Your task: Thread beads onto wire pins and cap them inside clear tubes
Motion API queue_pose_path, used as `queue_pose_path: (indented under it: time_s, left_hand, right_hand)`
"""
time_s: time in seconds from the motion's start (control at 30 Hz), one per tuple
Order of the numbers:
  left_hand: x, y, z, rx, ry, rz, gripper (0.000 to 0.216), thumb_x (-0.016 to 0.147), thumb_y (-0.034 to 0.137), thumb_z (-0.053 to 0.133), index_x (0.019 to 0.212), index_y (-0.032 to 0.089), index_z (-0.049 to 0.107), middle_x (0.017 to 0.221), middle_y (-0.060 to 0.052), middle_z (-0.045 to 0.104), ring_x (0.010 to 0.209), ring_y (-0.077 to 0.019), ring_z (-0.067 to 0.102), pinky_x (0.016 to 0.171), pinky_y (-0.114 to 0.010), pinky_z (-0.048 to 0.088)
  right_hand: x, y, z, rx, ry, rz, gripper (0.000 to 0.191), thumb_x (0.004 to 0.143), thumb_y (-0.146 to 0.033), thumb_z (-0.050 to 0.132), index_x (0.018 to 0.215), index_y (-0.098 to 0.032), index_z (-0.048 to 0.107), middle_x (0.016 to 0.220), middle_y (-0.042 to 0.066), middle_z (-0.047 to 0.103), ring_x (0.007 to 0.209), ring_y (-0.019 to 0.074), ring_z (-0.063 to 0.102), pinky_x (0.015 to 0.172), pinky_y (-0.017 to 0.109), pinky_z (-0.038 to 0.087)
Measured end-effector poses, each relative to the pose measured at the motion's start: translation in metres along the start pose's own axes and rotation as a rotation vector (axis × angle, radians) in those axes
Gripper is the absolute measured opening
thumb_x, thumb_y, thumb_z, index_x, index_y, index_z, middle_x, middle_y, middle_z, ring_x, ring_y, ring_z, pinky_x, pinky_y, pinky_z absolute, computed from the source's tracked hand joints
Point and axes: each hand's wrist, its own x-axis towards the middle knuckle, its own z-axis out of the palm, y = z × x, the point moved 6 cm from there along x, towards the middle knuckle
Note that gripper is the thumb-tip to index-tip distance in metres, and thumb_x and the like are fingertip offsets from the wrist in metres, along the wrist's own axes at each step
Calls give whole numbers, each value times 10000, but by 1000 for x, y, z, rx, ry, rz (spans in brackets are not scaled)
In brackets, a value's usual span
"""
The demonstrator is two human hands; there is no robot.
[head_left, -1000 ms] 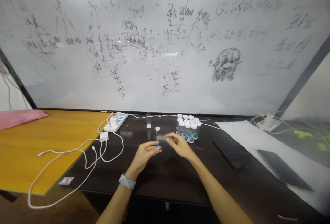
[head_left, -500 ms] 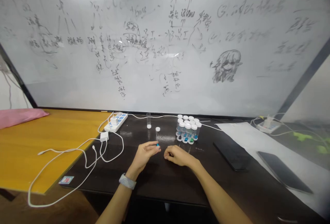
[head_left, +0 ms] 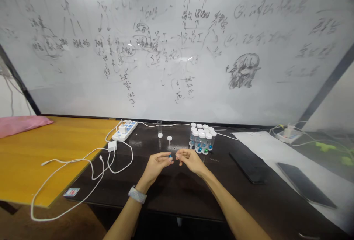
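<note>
My left hand (head_left: 155, 165) pinches the bottom of a clear capped vial (head_left: 169, 146) with a blue bead in its base, held upright over the dark table (head_left: 177, 192). My right hand (head_left: 189, 160) sits just to the right of it, fingers curled and pinched near the vial's base; what it holds is too small to see. A cluster of white-capped vials (head_left: 201, 140) with blue and green beads stands just beyond my right hand. An open clear tube (head_left: 159, 125) and a loose white cap (head_left: 159, 135) lie farther back.
A white power strip (head_left: 124, 130) with charger and trailing white cables (head_left: 83, 166) lies left. A yellow wooden table (head_left: 35, 155) adjoins on the left with a pink cloth (head_left: 19, 125). Two dark phones or tablets (head_left: 250, 164) (head_left: 304, 184) and white paper (head_left: 276, 151) lie right. A whiteboard stands behind.
My right hand dropped to the table half a second ago, then rose back up close beside the vial. The left hand kept the vial almost still.
</note>
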Motion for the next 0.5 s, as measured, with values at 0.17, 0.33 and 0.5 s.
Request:
queue_pose_path:
  time_s: [0.17, 0.33, 0.5]
  left_hand:
    - [1, -2, 1, 65, 37, 49, 467, 658, 372, 884, 1024, 110, 757, 904, -145, 797, 858, -281, 763, 863, -404, 593]
    - [2, -7, 3, 124, 42, 96, 445, 676, 373, 869, 1027, 118, 771, 951, -152, 793, 910, -293, 754, 882, -409, 588]
    - [3, -12, 0, 124, 76, 102, 449, 681, 379, 866, 1038, 123, 773, 953, -150, 793, 910, -294, 754, 891, -415, 587]
  right_hand:
    - [-2, 6, 7, -98, 111, -39, 413, 842, -558, 659, 897, -155, 730, 721, 25, 679, 490, 108, 525, 485, 237, 438]
    - [-6, 12, 13, -154, 239, -57, 395, 876, -538, 626, 870, -164, 755, 674, 34, 686, 480, 128, 506, 476, 247, 417]
    - [-11, 6, 12, -260, 337, -129, 326, 879, -454, 625, 860, -159, 764, 720, 54, 724, 624, 179, 588, 613, 283, 471]
